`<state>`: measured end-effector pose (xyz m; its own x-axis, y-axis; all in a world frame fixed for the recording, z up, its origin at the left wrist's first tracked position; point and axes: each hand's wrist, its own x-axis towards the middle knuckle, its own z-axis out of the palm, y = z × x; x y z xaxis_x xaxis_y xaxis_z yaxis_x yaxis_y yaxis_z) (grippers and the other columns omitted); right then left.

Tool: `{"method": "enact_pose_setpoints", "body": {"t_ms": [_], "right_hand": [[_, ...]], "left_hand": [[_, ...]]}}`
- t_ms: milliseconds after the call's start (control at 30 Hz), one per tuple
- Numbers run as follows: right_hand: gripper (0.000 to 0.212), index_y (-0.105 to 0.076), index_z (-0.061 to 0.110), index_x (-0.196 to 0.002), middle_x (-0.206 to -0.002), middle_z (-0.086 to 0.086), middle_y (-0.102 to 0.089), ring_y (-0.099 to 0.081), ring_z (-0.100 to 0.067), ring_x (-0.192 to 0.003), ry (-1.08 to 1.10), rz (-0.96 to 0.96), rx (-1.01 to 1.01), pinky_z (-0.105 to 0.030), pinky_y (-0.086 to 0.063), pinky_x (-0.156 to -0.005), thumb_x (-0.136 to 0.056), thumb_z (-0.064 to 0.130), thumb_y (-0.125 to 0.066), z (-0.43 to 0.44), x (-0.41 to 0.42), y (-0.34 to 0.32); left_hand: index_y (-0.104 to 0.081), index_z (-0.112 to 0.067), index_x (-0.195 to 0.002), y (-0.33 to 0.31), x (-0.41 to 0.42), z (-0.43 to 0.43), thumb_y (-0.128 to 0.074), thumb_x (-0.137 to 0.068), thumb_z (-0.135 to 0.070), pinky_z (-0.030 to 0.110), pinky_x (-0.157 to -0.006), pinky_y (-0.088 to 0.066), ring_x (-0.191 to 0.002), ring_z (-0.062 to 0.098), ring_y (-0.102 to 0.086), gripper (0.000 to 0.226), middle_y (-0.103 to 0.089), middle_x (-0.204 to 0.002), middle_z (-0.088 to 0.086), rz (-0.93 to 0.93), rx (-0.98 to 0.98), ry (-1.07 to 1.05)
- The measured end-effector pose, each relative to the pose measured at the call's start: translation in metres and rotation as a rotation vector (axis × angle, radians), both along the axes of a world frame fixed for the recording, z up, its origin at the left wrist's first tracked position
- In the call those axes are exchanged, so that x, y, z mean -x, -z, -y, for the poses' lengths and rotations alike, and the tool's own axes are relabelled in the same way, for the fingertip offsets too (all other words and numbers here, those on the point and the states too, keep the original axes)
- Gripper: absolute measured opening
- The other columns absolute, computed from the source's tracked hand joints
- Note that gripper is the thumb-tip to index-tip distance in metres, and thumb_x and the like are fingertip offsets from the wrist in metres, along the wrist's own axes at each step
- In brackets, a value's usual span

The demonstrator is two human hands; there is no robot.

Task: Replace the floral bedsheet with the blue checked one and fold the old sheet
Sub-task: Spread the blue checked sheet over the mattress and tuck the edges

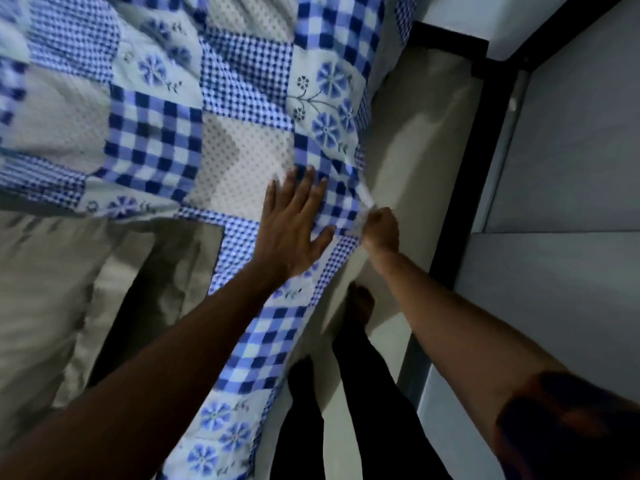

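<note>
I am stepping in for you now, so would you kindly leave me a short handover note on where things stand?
Left hand: flat, fingers spread, pressing on the blue checked sheet near its edge.
Right hand: grips the sheet's edge at the side of the mattress.
Done: the sheet lies over most of the bed in view.
Left: beige bedding at the near left is uncovered, and the gripped edge hangs loose and untucked. The old floral sheet is out of view, so check whether it needs folding.
</note>
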<state>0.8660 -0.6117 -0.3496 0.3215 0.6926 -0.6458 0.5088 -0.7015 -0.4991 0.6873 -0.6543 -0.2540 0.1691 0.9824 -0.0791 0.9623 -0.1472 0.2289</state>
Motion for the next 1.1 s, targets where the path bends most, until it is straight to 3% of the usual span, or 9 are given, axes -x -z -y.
{"method": "enact_pose_setpoints", "body": {"t_ms": [67,133,300,433,533,600,767,900,1100], "right_hand": [[0.032,-0.055,0.003,-0.119,-0.125,-0.022,-0.061,-0.058,-0.037,-0.116,-0.116,-0.079,0.056,-0.034,-0.043,-0.088,-0.105,0.030,-0.046,-0.016,-0.011,0.002],[0.035,-0.053,0.007,-0.123,-0.125,-0.017,-0.062,-0.059,-0.033,-0.115,-0.077,-0.153,0.031,-0.030,-0.041,-0.086,-0.104,0.037,-0.048,-0.045,-0.015,-0.004],[0.033,-0.052,0.017,-0.107,-0.106,-0.009,-0.067,-0.063,-0.027,-0.095,-0.025,-0.276,-0.225,-0.035,-0.047,-0.078,-0.103,0.049,-0.045,-0.148,0.007,-0.039],[0.039,-0.052,0.011,-0.117,-0.110,-0.008,-0.062,-0.057,-0.022,-0.091,-0.044,-0.342,-0.332,-0.033,-0.044,-0.076,-0.105,0.047,-0.040,-0.228,0.044,-0.067],[0.028,-0.053,0.009,-0.113,-0.110,-0.015,-0.063,-0.059,-0.028,-0.093,-0.073,-0.269,-0.344,-0.034,-0.042,-0.076,-0.108,0.031,-0.037,-0.263,0.056,-0.065],[0.030,-0.057,0.006,-0.116,-0.117,-0.019,-0.063,-0.060,-0.033,-0.102,-0.056,-0.163,-0.344,-0.035,-0.042,-0.079,-0.107,0.025,-0.035,-0.275,0.047,-0.055],[0.030,-0.058,0.009,-0.112,-0.121,-0.019,-0.061,-0.061,-0.037,-0.106,-0.164,0.066,-0.211,-0.034,-0.041,-0.074,-0.104,0.033,-0.042,-0.287,0.001,-0.043],[0.035,-0.053,0.016,-0.123,-0.124,-0.013,-0.063,-0.061,-0.034,-0.112,-0.158,0.017,-0.195,-0.037,-0.047,-0.089,-0.102,0.042,-0.043,-0.330,-0.016,-0.059],[0.041,-0.052,0.021,-0.118,-0.111,-0.003,-0.064,-0.063,-0.027,-0.104,-0.070,-0.146,-0.440,-0.033,-0.047,-0.080,-0.093,0.053,-0.060,-0.446,0.011,-0.092]], "left_hand": [[-0.037,-0.014,-0.152,0.000,-0.012,-0.022,-0.045,-0.096,-0.055,0.059,-0.118,-0.017,-0.151,0.034,-0.018,0.070,-0.026,-0.162,0.013,-0.009,-0.018,0.003],[-0.037,-0.015,-0.153,-0.002,-0.020,-0.049,-0.047,-0.097,-0.053,0.058,-0.119,-0.015,-0.152,0.031,-0.016,0.068,-0.025,-0.163,0.012,-0.029,-0.052,0.000],[-0.031,-0.018,-0.154,-0.017,-0.016,-0.125,-0.041,-0.100,-0.055,0.059,-0.121,-0.007,-0.154,0.029,-0.007,0.067,-0.016,-0.166,0.009,-0.029,-0.063,-0.039],[-0.022,-0.019,-0.157,-0.023,-0.005,-0.180,-0.031,-0.098,-0.063,0.057,-0.121,-0.001,-0.153,0.030,-0.005,0.075,-0.010,-0.166,0.008,-0.099,-0.013,-0.090],[-0.007,-0.021,-0.160,-0.013,-0.003,-0.205,-0.018,-0.093,-0.068,0.054,-0.122,0.000,-0.154,0.027,-0.001,0.082,-0.002,-0.167,0.008,-0.115,0.125,-0.084],[-0.007,-0.019,-0.159,-0.007,-0.006,-0.214,-0.018,-0.093,-0.067,0.054,-0.123,-0.002,-0.154,0.027,-0.002,0.082,-0.002,-0.167,0.008,-0.108,0.142,-0.040],[-0.043,-0.013,-0.149,-0.005,-0.020,-0.249,-0.045,-0.095,-0.053,0.054,-0.120,-0.017,-0.148,0.033,-0.028,0.067,-0.039,-0.155,0.013,0.034,-0.045,0.210],[-0.045,-0.011,-0.147,-0.006,-0.014,-0.308,-0.046,-0.097,-0.050,0.055,-0.116,-0.026,-0.147,0.035,-0.029,0.064,-0.040,-0.154,0.015,0.076,-0.145,0.123],[-0.032,-0.016,-0.155,-0.015,0.011,-0.404,-0.032,-0.097,-0.064,0.059,-0.119,-0.017,-0.150,0.039,-0.019,0.074,-0.027,-0.161,0.017,0.034,-0.116,-0.010]]}}
